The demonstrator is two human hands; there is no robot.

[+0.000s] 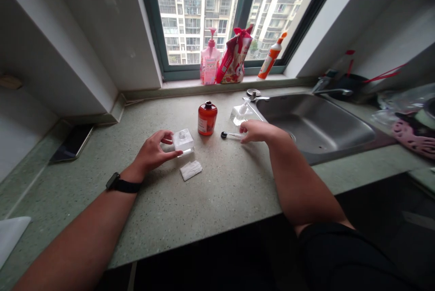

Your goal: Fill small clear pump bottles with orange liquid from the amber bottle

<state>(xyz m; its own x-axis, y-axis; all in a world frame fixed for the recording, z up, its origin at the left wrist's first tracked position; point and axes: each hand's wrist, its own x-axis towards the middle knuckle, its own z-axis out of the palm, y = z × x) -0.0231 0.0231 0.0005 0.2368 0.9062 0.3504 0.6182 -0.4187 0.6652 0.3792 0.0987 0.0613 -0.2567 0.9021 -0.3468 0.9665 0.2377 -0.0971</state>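
Observation:
My left hand [154, 150] is around a clear, square bottle [183, 142] standing on the counter, thumb at its front and fingers at its left side. The bottle's neck is uncapped. My right hand [253, 131] has its fingers curled at the end of a pale tube with a black cap [224, 135], which lies low over the counter. Between the hands stands an open amber bottle [207, 118] with a pale label. A folded white tissue [190, 170] lies in front of the clear bottle. Just behind my right hand is a second clear square bottle [240, 113] with a pump top.
A steel sink [288, 121] with a faucet [328, 82] is at the right. On the sill stand a pink pump bottle [210, 64], a red bag [235, 57] and an orange bottle [270, 60]. A phone [73, 143] lies at the left.

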